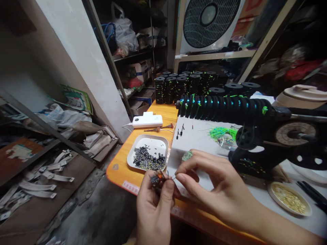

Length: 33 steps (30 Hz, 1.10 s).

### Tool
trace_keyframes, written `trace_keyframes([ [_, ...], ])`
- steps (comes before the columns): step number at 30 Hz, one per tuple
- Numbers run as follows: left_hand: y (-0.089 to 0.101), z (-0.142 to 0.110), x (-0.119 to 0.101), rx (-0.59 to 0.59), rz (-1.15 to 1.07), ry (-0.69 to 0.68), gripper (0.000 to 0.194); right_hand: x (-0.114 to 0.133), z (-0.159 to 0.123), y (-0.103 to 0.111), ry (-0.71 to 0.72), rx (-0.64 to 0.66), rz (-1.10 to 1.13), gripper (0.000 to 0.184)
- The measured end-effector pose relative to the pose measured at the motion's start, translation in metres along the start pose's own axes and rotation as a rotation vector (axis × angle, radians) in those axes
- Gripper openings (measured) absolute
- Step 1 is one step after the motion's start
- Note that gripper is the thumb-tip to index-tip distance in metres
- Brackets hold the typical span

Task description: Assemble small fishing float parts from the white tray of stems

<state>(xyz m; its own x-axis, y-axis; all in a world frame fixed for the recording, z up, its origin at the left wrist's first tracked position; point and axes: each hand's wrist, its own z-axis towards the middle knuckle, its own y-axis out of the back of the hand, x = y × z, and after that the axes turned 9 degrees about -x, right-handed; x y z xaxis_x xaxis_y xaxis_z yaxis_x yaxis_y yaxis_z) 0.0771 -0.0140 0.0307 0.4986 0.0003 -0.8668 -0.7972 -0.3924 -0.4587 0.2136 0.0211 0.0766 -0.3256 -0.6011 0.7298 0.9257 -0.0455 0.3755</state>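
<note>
My left hand [158, 207] is closed around a small bundle of thin dark pieces [156, 179] with orange bits among them. Most of that bundle is hidden by the fingers. My right hand [209, 177] pinches the end of a thin, pale wire-like piece [174, 176] between thumb and forefinger, right beside the left thumb. A pale green clump [187, 156] shows behind the right fingers; whether they hold it, I cannot tell. Just beyond my left hand, a white tray [129, 154] contains many tiny black, grey and yellow parts [146, 158].
A black machine [270, 129] with a ridged roller [219, 106] stands at right. Black spools [176, 88] line the back. Bright green strands [222, 132], a white power strip [147, 120] and a dish of gold pieces [288, 199] lie on the table [114, 160].
</note>
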Motion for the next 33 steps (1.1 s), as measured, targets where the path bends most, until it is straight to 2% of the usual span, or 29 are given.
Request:
trace_keyframes([
  [7,0.002,0.003,-0.005,0.058,-0.163,0.057,0.032,-0.004,-0.003,-0.002,0.022,-0.005,0.010,0.014],
  [12,0.008,0.005,-0.006,0.008,-0.081,0.033,0.032,-0.004,-0.001,0.001,0.028,0.011,-0.015,0.013],
  [21,0.016,0.006,0.004,0.006,0.074,-0.194,0.027,0.002,0.003,0.004,-0.045,0.019,0.022,0.014],
  [25,0.014,0.004,0.006,0.066,0.096,-0.251,0.027,0.008,0.003,0.004,-0.113,0.058,0.019,0.017],
  [29,0.011,0.003,0.006,0.115,-0.040,-0.190,0.029,0.011,0.003,0.004,-0.202,0.098,0.044,0.019],
  [33,0.008,0.003,0.002,0.134,-0.140,-0.054,0.031,0.009,0.002,0.002,-0.187,0.092,0.052,0.019],
])
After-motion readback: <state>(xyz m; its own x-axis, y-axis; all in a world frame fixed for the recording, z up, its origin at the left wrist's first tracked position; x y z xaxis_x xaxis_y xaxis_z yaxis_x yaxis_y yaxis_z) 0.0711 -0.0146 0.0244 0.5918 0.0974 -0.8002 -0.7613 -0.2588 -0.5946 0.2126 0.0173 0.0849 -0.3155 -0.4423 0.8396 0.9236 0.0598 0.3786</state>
